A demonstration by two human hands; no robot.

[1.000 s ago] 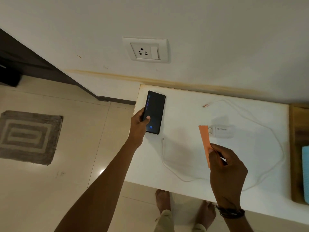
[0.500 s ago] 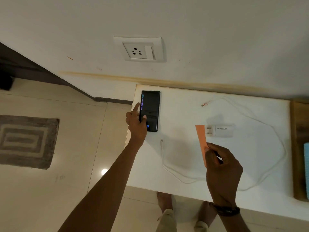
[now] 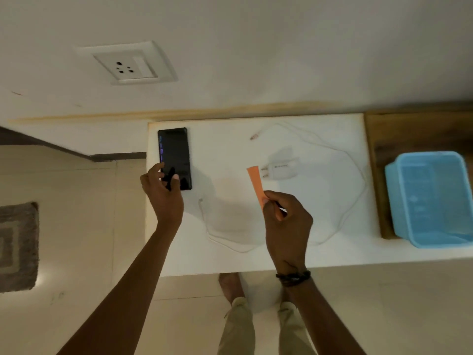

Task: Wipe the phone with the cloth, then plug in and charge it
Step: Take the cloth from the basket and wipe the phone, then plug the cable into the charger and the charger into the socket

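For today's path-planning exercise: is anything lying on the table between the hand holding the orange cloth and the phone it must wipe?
Only the white cable's loose end lies there, flat on the table. Otherwise the path from the right hand and cloth to the phone looks clear.

Bare table [image 3: 225,155] between phone [image 3: 176,155] and charger [image 3: 281,169]; cable [image 3: 345,175] loops around, basket [image 3: 430,198] blocks right

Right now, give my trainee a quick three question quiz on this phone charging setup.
1. True or false: the charger adapter is plugged into the wall socket.
2. Which hand holds the orange cloth?
3. The blue basket sits: A) on the floor, B) right of the white table, C) under the socket.

Key: 1 false, it lies on the table. 2 the right hand. 3 B.
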